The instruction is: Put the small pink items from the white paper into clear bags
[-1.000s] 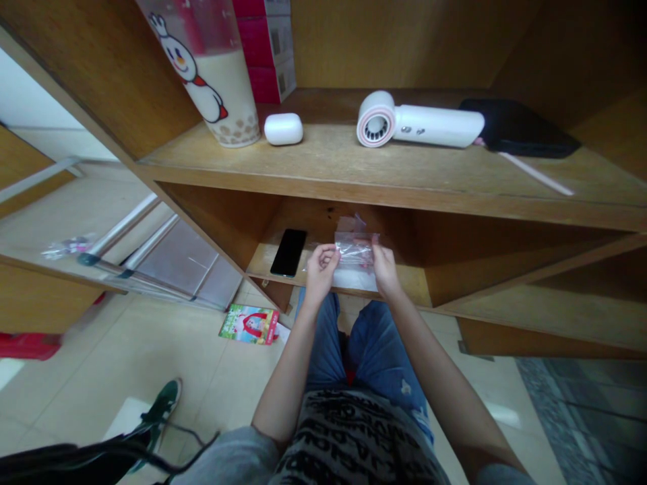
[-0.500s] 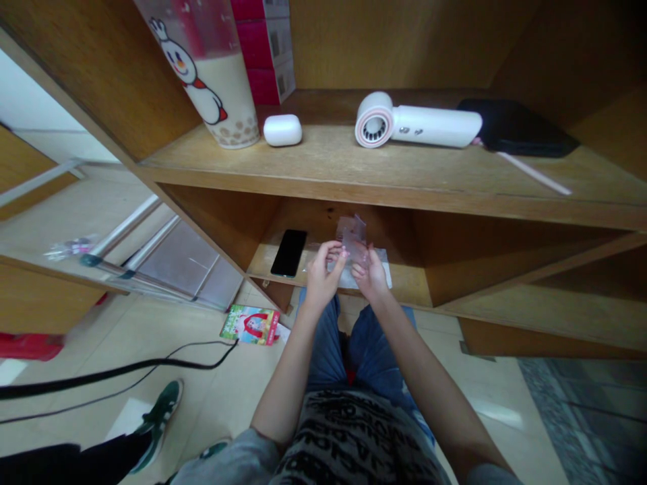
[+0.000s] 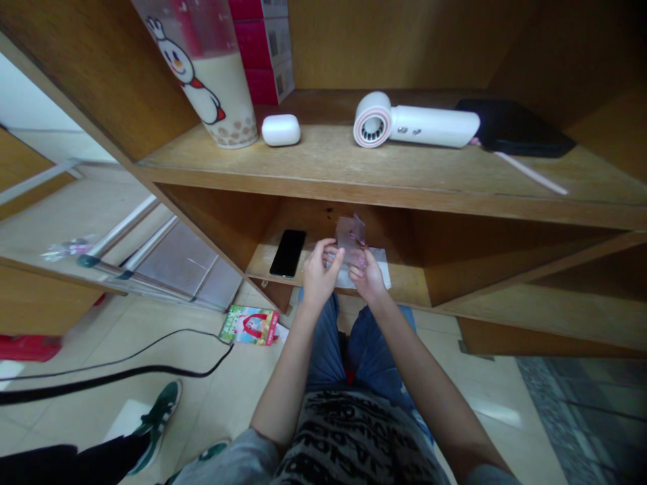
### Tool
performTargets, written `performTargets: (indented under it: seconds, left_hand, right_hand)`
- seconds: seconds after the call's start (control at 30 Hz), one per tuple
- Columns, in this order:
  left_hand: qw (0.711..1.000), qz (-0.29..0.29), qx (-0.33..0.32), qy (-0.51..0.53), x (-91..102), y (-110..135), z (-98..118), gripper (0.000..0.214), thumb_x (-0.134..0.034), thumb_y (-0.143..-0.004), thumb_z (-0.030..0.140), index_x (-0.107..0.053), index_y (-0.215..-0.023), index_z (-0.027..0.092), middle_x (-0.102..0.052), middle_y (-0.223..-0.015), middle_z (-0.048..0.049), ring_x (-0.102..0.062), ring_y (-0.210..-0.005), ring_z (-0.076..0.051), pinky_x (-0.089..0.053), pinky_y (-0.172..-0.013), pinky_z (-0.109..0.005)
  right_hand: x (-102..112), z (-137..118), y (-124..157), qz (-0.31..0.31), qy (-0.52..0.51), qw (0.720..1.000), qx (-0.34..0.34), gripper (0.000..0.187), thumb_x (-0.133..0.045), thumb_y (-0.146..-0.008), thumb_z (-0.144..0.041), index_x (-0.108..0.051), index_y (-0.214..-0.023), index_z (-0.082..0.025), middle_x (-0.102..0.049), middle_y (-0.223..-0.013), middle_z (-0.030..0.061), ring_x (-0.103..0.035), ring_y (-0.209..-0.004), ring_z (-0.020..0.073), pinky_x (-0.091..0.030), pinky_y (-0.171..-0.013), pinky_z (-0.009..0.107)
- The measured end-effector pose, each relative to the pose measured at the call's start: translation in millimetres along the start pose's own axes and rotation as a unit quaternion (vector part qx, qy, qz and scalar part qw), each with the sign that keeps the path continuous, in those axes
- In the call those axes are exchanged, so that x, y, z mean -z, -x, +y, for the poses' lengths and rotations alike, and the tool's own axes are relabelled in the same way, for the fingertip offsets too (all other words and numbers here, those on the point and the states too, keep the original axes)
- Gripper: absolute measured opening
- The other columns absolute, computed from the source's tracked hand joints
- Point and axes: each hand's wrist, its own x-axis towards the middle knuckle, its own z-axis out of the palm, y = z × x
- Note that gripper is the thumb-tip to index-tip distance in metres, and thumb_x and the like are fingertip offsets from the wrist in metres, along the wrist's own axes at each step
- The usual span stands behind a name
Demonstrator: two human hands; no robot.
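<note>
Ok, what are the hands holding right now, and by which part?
A clear plastic bag, pinched near its lower edge by the fingertips of the left hand and the right hand.

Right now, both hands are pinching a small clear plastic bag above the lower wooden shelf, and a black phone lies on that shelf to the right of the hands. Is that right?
Not quite: the head view shows the black phone to the left of the hands, not the right. The rest stands: the left hand and right hand pinch the small clear plastic bag above the lower wooden shelf.
</note>
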Motion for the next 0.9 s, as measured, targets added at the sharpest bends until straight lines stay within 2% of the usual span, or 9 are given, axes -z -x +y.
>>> performTargets:
  seconds: [0.07,0.2,0.3,0.4,0.63,0.7,0.8,0.87,0.9]
  left_hand:
    - [1.000,-0.016,0.020,-0.016,0.2,-3,-2,0.027,-0.055,-0.082,0.033,-0.053,-0.106,0.020,-0.064,-0.079,-0.0004,-0.057,-0.062,-0.009,-0.046,-0.063,-0.021]
    - [0.999,-0.037,0.028,-0.019,1.4,-7,-3,0.027,-0.053,-0.080,0.020,-0.053,-0.107,0.021,-0.065,-0.077,0.0008,-0.058,-0.062,-0.010,-0.045,-0.062,-0.020]
    - [0.999,-0.041,0.016,-0.017,2.4,-8,-2,0.021,-0.049,-0.080,0.014,-0.060,-0.097,0.020,-0.066,-0.077,-0.0002,-0.059,-0.066,-0.011,-0.046,-0.064,-0.021]
    - [0.999,-0.041,0.012,-0.019,2.7,-9,-2,0.018,-0.047,-0.081,0.014,-0.065,-0.086,0.018,-0.068,-0.081,-0.0025,-0.061,-0.071,-0.012,-0.047,-0.068,-0.022]
    - [0.999,0.011,0.043,0.027,8.0,-15,-12,0.018,-0.051,-0.081,0.022,-0.067,-0.088,0.016,-0.069,-0.083,-0.0045,-0.062,-0.069,-0.012,-0.048,-0.065,-0.023]
    - [0.998,0.030,0.043,0.043,11.2,-14,-19,0.021,-0.052,-0.082,0.027,-0.067,-0.091,0.016,-0.069,-0.084,-0.0051,-0.062,-0.072,-0.013,-0.048,-0.068,-0.024]
    - [0.995,0.068,0.052,0.054,15.7,-8,-32,0.028,-0.052,-0.083,0.034,-0.066,-0.100,0.016,-0.069,-0.095,-0.0077,-0.063,-0.084,-0.015,-0.049,-0.076,-0.026]
    - [0.993,0.082,0.071,0.053,17.7,-1,-43,0.033,-0.052,-0.083,0.037,-0.064,-0.105,0.015,-0.067,-0.101,-0.0094,-0.063,-0.087,-0.015,-0.049,-0.078,-0.027]
    - [0.992,0.079,0.081,0.049,18.0,2,-49,0.035,-0.053,-0.083,0.037,-0.063,-0.109,0.015,-0.067,-0.104,-0.0099,-0.063,-0.087,-0.015,-0.050,-0.077,-0.027]
  right_hand:
    - [0,2,0,0.005,0.008,1.000,-0.007,0.027,-0.054,-0.080,-0.044,-0.053,-0.068,-0.019,-0.030,-0.042,-0.0108,-0.015,-0.029,0.0019,-0.013,-0.028,0.015]
    - [2,4,-2,0.016,-0.004,1.000,-0.022,0.028,-0.056,-0.079,-0.041,-0.048,-0.063,-0.019,-0.037,-0.044,-0.0100,-0.016,-0.029,0.0011,-0.012,-0.028,0.015]
    - [3,5,-3,0.004,-0.015,0.999,-0.044,0.030,-0.056,-0.079,-0.042,-0.045,-0.062,-0.020,-0.036,-0.043,-0.0103,-0.017,-0.029,0.0014,-0.011,-0.028,0.014]
    - [4,6,-3,-0.011,-0.041,0.996,-0.073,0.033,-0.054,-0.079,-0.042,-0.041,-0.060,-0.020,-0.032,-0.040,-0.0109,-0.017,-0.029,0.0018,-0.011,-0.028,0.014]
    - [14,4,-10,-0.022,-0.037,0.994,-0.097,0.040,-0.055,-0.080,-0.040,-0.030,-0.056,-0.021,-0.030,-0.039,-0.0114,-0.014,-0.028,0.0014,-0.011,-0.027,0.013]
    - [19,3,-13,-0.022,-0.007,0.997,-0.077,0.041,-0.056,-0.080,-0.040,-0.029,-0.056,-0.021,-0.027,-0.039,-0.0120,-0.013,-0.028,0.0018,-0.011,-0.027,0.013]
    - [29,2,-18,0.018,0.063,0.998,0.007,0.038,-0.057,-0.079,-0.040,-0.033,-0.056,-0.021,-0.026,-0.040,-0.0121,-0.013,-0.030,0.0022,-0.010,-0.028,0.014]
    - [38,0,-23,0.068,0.150,0.983,0.077,0.038,-0.056,-0.078,-0.042,-0.034,-0.055,-0.021,-0.026,-0.040,-0.0114,-0.016,-0.032,0.0029,-0.012,-0.030,0.015]
    - [42,-1,-27,0.092,0.210,0.967,0.112,0.039,-0.054,-0.078,-0.044,-0.034,-0.053,-0.021,-0.027,-0.040,-0.0105,-0.019,-0.033,0.0035,-0.016,-0.031,0.016]
